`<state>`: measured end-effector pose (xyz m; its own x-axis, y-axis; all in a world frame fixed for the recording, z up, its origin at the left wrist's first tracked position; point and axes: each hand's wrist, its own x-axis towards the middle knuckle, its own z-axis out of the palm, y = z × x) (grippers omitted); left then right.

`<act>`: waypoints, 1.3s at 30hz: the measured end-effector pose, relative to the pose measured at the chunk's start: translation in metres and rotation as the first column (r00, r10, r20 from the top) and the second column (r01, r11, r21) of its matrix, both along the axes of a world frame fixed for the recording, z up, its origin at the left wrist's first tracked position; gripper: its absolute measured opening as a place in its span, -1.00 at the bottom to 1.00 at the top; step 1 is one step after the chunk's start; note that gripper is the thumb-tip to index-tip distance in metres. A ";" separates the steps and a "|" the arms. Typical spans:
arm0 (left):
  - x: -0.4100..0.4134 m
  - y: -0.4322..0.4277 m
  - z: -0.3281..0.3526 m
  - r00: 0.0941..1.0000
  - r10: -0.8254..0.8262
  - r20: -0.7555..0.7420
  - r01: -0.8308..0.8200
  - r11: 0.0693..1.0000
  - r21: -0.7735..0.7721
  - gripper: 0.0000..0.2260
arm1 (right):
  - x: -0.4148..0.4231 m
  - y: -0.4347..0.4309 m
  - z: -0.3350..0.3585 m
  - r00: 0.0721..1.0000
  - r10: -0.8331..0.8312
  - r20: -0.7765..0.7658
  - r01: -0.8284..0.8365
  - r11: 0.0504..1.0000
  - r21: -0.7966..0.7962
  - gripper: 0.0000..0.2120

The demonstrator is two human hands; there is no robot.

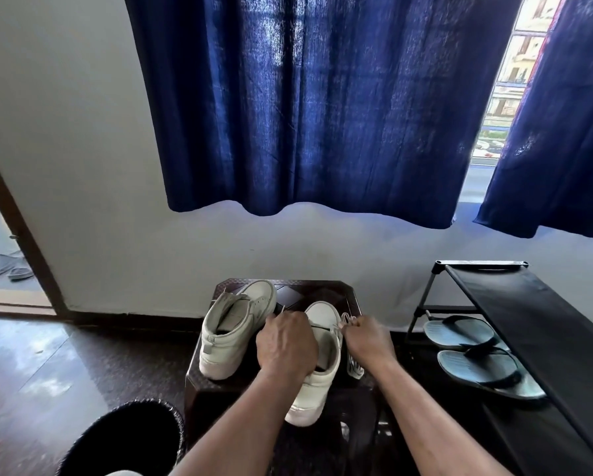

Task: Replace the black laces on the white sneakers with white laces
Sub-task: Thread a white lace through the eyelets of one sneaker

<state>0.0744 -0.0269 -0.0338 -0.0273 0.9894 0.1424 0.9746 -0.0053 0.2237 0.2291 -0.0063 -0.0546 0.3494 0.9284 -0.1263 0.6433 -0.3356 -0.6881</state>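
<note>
Two white sneakers stand on a dark stool (351, 297), toes toward the wall. The left sneaker (234, 333) sits untouched with no lace showing. My left hand (286, 345) lies over the opening of the right sneaker (319, 372), fingers curled at its eyelets around a white lace end. My right hand (367, 340) pinches a white lace (346, 319) beside the shoe's right edge. More white lace (355, 367) hangs down at the stool's right side. No black lace is visible.
A black shoe rack (515, 304) stands at the right with a pair of blue flip-flops (473, 352) on its lower shelf. A black bin (126, 438) is at the lower left. Blue curtains (322, 108) hang above. Grey slippers (6, 266) lie beyond the doorway.
</note>
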 end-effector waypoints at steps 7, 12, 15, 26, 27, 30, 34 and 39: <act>-0.002 -0.003 0.004 0.998 -0.008 0.058 0.009 1.000 -0.026 -0.68 | -0.001 -0.013 0.010 0.999 0.021 -0.048 -0.020 0.999 0.038 -0.80; -0.010 -0.004 0.013 0.969 -0.058 0.242 0.067 0.997 -0.027 -0.77 | 0.011 -0.021 0.068 0.988 0.115 -0.099 -0.094 0.975 0.201 -0.77; -0.016 0.002 0.038 0.918 -0.092 0.385 0.066 0.995 0.079 -0.89 | 0.016 -0.023 0.125 0.971 0.213 -0.105 -0.173 0.937 0.304 -0.79; -0.030 0.036 0.268 0.378 -0.231 0.896 0.078 0.973 0.218 -0.87 | 0.020 -0.032 0.342 0.909 0.386 -0.159 -0.216 0.760 0.612 -0.80; -0.032 0.034 0.289 0.332 -0.233 0.914 0.076 0.972 0.221 -0.88 | 0.020 -0.031 0.359 0.914 0.384 -0.131 -0.226 0.749 0.623 -0.81; -0.033 0.030 0.342 0.186 -0.221 0.957 0.093 0.974 0.207 -0.91 | 0.018 -0.032 0.405 0.922 0.381 -0.070 -0.250 0.723 0.644 -0.82; -0.035 0.026 0.389 0.088 -0.181 0.980 0.147 0.975 0.167 -0.83 | 0.007 -0.034 0.441 0.933 0.360 0.018 -0.291 0.723 0.626 -0.84; -0.036 0.012 0.417 0.029 -0.234 0.972 0.202 0.954 0.223 -0.81 | -0.007 -0.037 0.448 0.899 0.426 -0.100 -0.280 0.736 0.616 -0.92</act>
<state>0.0388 -0.0147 0.3835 0.0598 0.9769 0.2050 -0.1918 -0.1903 0.9628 0.2220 -0.0432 0.3931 0.0115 0.8988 0.4381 0.4418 0.3885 -0.8086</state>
